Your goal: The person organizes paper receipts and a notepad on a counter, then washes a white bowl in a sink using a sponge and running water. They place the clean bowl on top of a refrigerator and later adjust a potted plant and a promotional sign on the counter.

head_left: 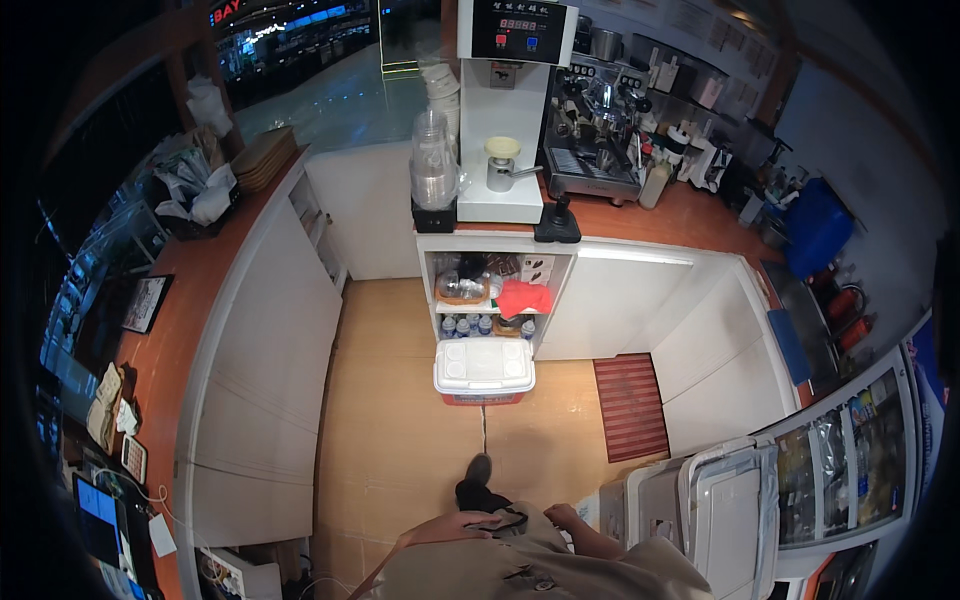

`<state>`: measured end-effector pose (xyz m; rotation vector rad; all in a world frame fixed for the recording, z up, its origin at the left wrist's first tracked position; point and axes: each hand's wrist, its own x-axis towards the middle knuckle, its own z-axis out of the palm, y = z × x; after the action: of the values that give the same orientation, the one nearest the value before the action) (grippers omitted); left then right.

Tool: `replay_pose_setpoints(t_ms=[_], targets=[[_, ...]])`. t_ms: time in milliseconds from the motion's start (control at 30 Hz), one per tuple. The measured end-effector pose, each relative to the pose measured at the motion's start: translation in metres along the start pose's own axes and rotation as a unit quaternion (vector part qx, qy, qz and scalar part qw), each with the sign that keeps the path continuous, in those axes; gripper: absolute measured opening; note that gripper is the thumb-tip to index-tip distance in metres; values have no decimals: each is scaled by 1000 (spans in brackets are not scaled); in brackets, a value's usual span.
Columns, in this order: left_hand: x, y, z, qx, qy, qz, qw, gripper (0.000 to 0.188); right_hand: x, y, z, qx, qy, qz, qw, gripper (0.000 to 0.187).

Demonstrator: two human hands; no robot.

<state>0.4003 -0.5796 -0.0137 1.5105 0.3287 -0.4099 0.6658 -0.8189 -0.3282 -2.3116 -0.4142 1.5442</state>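
My left hand lies against the front of my beige clothing at the waist. Its fingers are stretched out beside a dark item whose kind I cannot make out. My right hand hangs at my right side, its fingers curled inward and mostly hidden. Below them one dark shoe shows on the wooden floor. Ahead on the floor stands a cooler box with a white lid and red base, in front of a small shelf unit holding bottles and a red cloth.
On the counter ahead stand a cup sealing machine, stacked plastic cups and an espresso machine. A long wooden counter runs along the left. Grey lidded bins and a glass-door fridge flank my right. A red striped mat lies ahead right.
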Motion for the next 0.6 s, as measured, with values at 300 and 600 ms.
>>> replay_pose_setpoints(t_ms=[300, 600], targets=[[81, 48, -149, 63, 97, -17, 993, 57, 110, -264, -66, 68, 134, -287, 946, 29], [234, 124, -257, 243, 5, 31, 970, 52, 97, -221, -126, 222, 214, -114, 944, 24]])
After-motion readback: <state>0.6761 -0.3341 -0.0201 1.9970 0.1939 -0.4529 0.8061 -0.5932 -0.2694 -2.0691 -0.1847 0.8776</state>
